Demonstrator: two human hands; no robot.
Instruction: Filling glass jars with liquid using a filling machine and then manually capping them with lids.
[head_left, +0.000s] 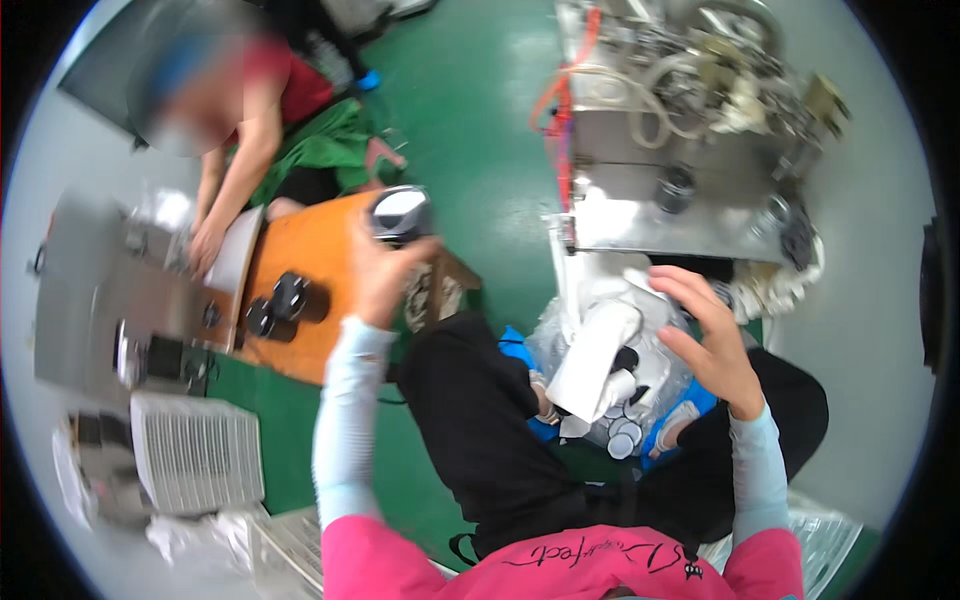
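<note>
My left hand (385,270) grips a dark jar (400,216) with a pale, shiny top, raised over the right edge of an orange table (337,355). Two black jars (292,294) stand on that tabletop. My right hand (708,340) is open, fingers curved, above crumpled white sheets (600,350) in a clear plastic bag between my legs; whether it touches them I cannot tell. Round white-faced lids (621,440) lie among the sheets.
At upper left a co-worker (255,140) reaches to a board beside metal equipment (90,280). On the right a steel bench (650,240) bears tangled hoses and fittings. Plastic crates (195,450) sit at lower left. The floor is green.
</note>
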